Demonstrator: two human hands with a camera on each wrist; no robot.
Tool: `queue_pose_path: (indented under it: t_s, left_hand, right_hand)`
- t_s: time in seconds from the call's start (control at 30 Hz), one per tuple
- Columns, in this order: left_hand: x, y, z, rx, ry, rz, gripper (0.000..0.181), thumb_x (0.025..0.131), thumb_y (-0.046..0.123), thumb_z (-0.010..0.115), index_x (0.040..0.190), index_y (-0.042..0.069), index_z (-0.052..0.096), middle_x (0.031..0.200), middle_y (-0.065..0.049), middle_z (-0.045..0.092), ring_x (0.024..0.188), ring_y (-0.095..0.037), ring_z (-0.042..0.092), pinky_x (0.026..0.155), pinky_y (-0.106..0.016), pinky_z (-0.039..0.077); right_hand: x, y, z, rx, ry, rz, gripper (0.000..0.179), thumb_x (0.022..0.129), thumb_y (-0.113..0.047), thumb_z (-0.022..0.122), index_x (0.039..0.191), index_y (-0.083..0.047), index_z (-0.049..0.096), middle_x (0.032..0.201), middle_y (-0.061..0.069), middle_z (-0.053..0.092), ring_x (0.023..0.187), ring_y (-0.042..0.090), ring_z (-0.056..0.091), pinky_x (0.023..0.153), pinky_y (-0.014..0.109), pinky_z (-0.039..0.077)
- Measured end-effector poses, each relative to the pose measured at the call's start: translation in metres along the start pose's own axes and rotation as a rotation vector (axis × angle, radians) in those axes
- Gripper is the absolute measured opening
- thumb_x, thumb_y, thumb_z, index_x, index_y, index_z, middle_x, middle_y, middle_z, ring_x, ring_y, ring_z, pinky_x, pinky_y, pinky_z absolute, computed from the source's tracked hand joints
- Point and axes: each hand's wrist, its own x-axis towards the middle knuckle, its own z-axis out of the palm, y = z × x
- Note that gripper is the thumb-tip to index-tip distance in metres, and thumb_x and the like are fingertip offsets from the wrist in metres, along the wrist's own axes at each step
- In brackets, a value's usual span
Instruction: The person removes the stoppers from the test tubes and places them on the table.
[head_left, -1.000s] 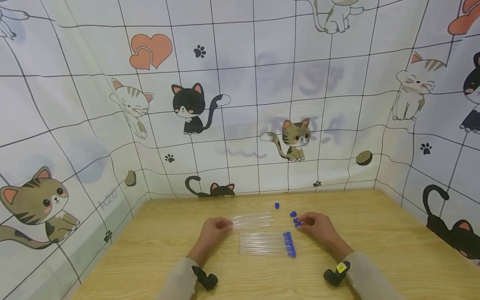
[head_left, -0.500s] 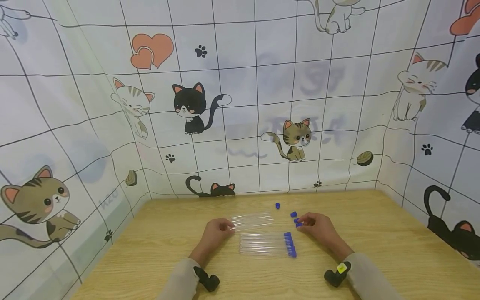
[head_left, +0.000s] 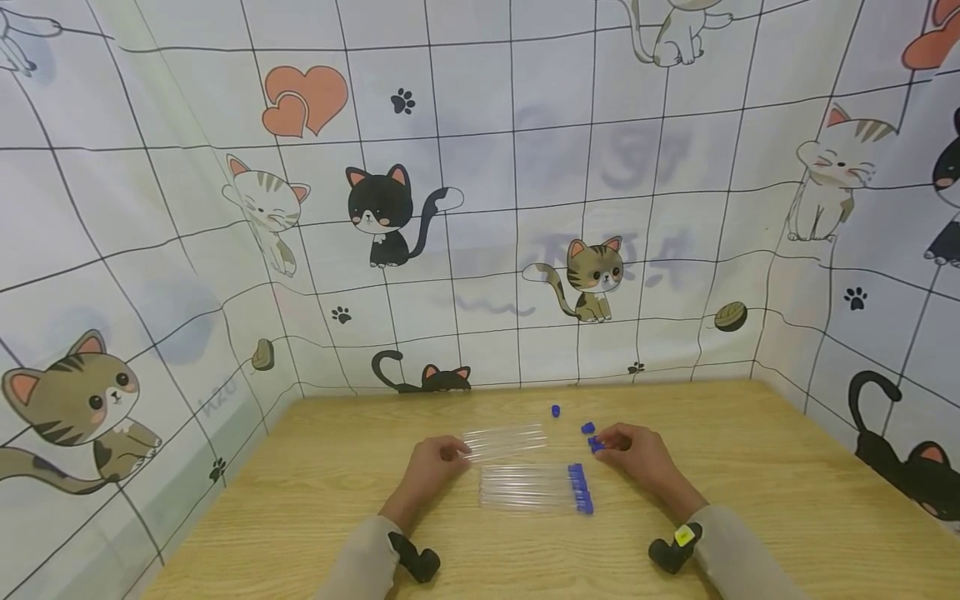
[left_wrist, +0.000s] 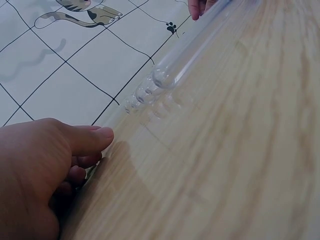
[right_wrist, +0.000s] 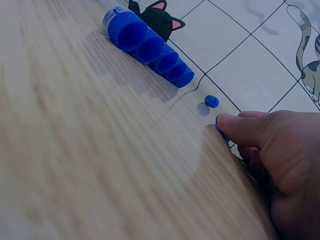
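Several clear uncapped test tubes (head_left: 506,439) lie side by side on the table. My left hand (head_left: 438,462) is at their left end, thumb and curled fingers pinching the end of one test tube. In the left wrist view, the left hand's own tube end is hidden by the fingers. At the right, my right hand (head_left: 637,454) pinches a small blue cap (right_wrist: 219,125) between thumb and fingers, mostly covered by the thumb in the right wrist view. More blue caps (head_left: 588,427) lie by its fingertips.
Nearer the person, a row of test tubes (head_left: 525,487) bears blue caps (head_left: 580,490) on their right ends. One loose blue cap (head_left: 556,411) lies farther back. A cat-printed sheet (head_left: 480,208) stands behind the wooden table (head_left: 337,475) and along both sides.
My left fingers have shifted slightly right and toward the near side of the uncapped tubes. The right hand stays at the caps, almost still.
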Motion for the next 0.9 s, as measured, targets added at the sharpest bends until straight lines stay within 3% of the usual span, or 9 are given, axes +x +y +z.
queue_pose_path:
  t_s: [0.17,0.47,0.8,0.9]
  left_hand:
    - [-0.0002,0.0013,-0.0005,-0.005,-0.002,-0.024,0.011,0.082,0.008,0.073,0.094,0.009,0.072,0.074,0.002,0.058,0.071,-0.014,0.052,0.067,-0.031,0.043]
    - [-0.0014,0.0046,-0.001,-0.019,0.015,0.005,0.012,0.082,0.005,0.073,0.094,0.006,0.072,0.074,0.0,0.059,0.07,-0.014,0.052,0.065,-0.03,0.044]
    - [-0.0012,0.0051,-0.0007,-0.005,0.046,-0.001,0.011,0.083,0.007,0.072,0.094,0.009,0.072,0.071,0.003,0.055,0.068,-0.014,0.049,0.062,-0.029,0.041]
    - [-0.0004,0.0036,0.0,0.006,0.056,0.017,0.011,0.083,0.009,0.073,0.094,0.01,0.073,0.071,0.004,0.053,0.068,-0.014,0.048,0.061,-0.028,0.041]
  right_hand:
    - [0.0001,0.0009,0.0003,0.004,0.001,0.009,0.021,0.08,-0.019,0.078,0.099,-0.012,0.071,0.082,-0.005,0.065,0.075,0.013,0.058,0.069,0.032,0.046]
    - [-0.0013,-0.0022,-0.0004,0.02,0.004,0.022,0.022,0.082,-0.02,0.077,0.1,-0.01,0.07,0.083,-0.003,0.064,0.076,0.013,0.058,0.068,0.032,0.045]
    - [-0.0008,-0.0044,-0.0007,0.007,0.044,0.037,0.019,0.086,-0.026,0.072,0.1,-0.012,0.071,0.082,-0.003,0.063,0.076,0.015,0.055,0.067,0.031,0.043]
    - [-0.0012,-0.0056,-0.001,0.013,0.089,0.043,0.017,0.088,-0.027,0.071,0.097,-0.013,0.071,0.083,-0.002,0.065,0.077,0.016,0.055,0.068,0.031,0.044]
